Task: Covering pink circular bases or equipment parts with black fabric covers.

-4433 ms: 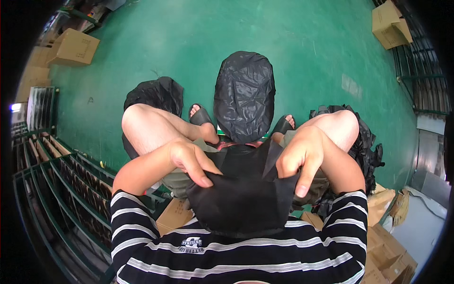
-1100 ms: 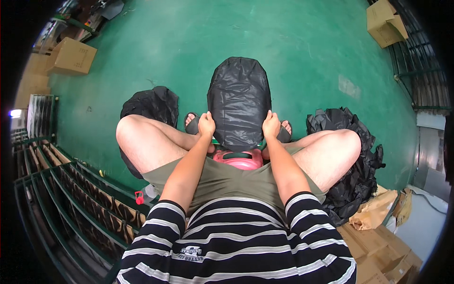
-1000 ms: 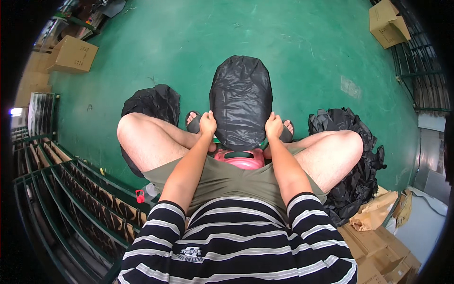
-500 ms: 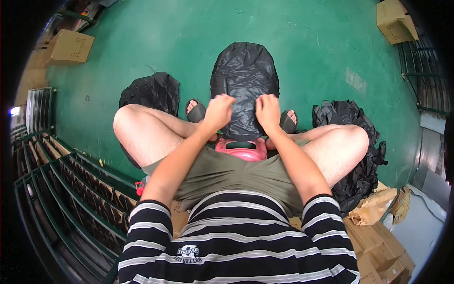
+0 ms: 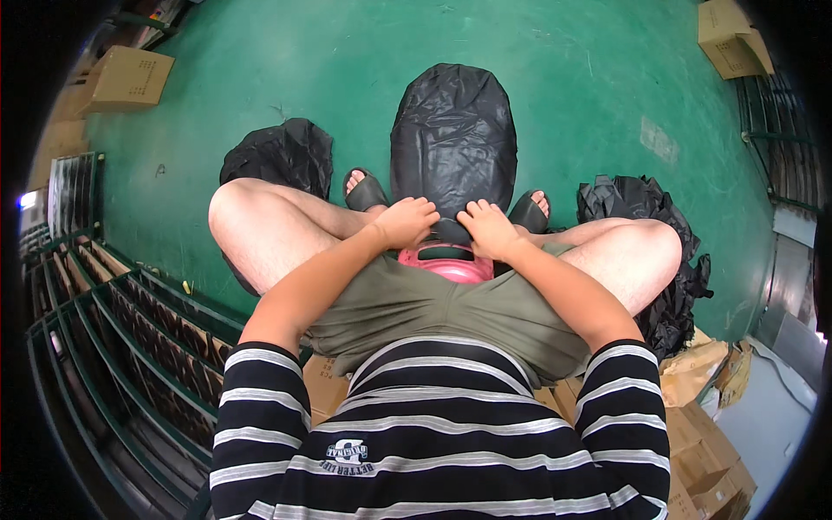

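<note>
In front of me, between my feet, a long oval shape lies under a thin, shiny, wrinkled black cover [image 5: 452, 139]. My left hand [image 5: 407, 223] is closed at the left of the cover's near end, fingers curled on its edge. At the right of that same end, my right hand [image 5: 488, 229] has its fingers bent over the edge. Both thumbs are mostly hidden. Directly below the cover's near end, a pink plastic seat or stool [image 5: 451, 267] with a slot shows between my thighs. What lies under the cover is hidden.
Crumpled black sheets lie in a left pile [image 5: 282, 159] and a larger right pile [image 5: 637, 212] beside my legs. Green metal racks [image 5: 130, 338] stand at the left. Cardboard boxes stand at the far left [image 5: 134, 80], far right [image 5: 730, 42] and near right [image 5: 698, 442].
Both hands have come nearer to my body, from over the cover's surface down to its near edge. My elbows have spread outward.
</note>
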`<state>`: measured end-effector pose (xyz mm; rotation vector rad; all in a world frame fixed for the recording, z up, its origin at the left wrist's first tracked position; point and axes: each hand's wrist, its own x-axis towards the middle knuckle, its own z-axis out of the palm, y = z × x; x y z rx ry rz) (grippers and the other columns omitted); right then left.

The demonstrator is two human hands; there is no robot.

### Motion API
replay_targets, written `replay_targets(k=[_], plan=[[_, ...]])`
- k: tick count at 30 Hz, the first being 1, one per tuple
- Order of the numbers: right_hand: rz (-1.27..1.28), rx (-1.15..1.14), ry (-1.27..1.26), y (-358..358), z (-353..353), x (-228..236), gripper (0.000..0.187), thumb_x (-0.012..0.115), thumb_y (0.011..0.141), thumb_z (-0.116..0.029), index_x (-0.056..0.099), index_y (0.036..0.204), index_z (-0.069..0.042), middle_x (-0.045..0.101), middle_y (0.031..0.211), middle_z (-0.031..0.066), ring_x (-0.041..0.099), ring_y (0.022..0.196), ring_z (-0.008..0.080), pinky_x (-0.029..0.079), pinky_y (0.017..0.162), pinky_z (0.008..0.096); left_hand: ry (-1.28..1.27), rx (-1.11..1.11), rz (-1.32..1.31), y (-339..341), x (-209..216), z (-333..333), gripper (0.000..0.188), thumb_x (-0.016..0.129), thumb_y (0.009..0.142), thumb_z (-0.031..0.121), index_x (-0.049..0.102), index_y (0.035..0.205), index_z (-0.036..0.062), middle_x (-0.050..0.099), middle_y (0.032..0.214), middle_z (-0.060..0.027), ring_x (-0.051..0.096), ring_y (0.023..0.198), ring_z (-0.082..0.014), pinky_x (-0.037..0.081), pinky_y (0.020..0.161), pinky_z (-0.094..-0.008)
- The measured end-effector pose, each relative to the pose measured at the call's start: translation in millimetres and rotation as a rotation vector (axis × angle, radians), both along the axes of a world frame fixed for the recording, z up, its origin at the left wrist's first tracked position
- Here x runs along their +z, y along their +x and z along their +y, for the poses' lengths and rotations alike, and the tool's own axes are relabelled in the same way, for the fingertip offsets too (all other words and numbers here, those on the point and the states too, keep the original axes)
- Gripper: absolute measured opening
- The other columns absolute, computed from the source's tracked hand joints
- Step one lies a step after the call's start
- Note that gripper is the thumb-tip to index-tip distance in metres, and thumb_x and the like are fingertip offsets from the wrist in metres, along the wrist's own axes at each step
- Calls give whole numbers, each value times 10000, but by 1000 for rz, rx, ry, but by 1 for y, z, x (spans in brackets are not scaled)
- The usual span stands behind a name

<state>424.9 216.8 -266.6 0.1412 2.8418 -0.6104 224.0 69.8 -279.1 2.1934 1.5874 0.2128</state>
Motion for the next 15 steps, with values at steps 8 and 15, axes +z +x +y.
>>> replay_targets(k=[8,15], plan=[[-95,-221,-471,-6,35,-28,233,654,823,-249,658,824,-16,643,860,211,591,931,393,475,828,455,-144,184,-275,-10,-7,6,204,587,881,214,613,880,12,617,871,-183,603,891,-371,487,789,-453],[-135,-102,-391,-2,17,-6,187,637,821,-203,654,929,-52,625,950,181,607,972,381,496,853,464,-190,-52,-37,1,7,0,279,653,827,332,646,941,79,645,907,-110,616,918,-307,483,807,-425]])
